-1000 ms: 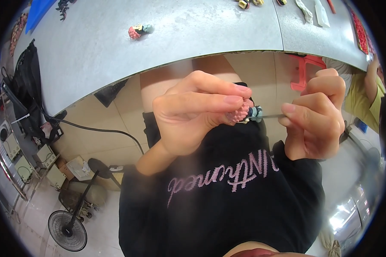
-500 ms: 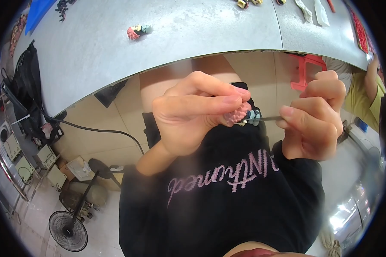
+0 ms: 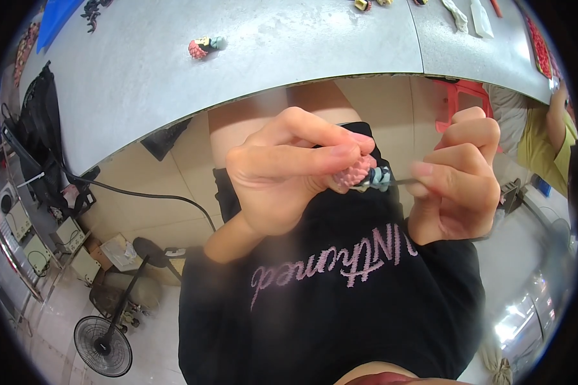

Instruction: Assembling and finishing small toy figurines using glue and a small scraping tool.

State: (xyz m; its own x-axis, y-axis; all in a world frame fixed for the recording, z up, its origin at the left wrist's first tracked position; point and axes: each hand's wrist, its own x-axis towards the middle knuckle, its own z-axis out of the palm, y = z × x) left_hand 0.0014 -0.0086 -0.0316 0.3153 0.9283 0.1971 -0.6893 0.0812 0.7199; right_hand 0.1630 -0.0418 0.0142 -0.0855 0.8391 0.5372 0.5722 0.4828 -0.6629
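Observation:
Between the thumb and fingers of my left hand (image 3: 282, 167) is a small figurine (image 3: 356, 173) with a bumpy pink head and a dark and pale blue body. It is held over my lap, in front of the table edge. My right hand (image 3: 459, 179) is closed around a thin grey metal tool (image 3: 401, 182), whose exact kind I cannot make out. The tool's tip reaches the blue end of the figurine; whether it touches is hard to see. A similar pink-headed figurine (image 3: 205, 47) lies on its side on the grey table (image 3: 302, 45).
Small figurine parts (image 3: 364, 5), a white bottle (image 3: 481, 19) and a red tray (image 3: 538, 48) are along the table's far side. A black bag (image 3: 37, 128) hangs at the left. A fan (image 3: 103, 345) stands behind on the floor. Another person's arm (image 3: 557, 115) shows at right.
My right hand has moved left, bringing the tool closer to my left hand, so less of it shows. The figurine has turned slightly; my left hand has barely moved.

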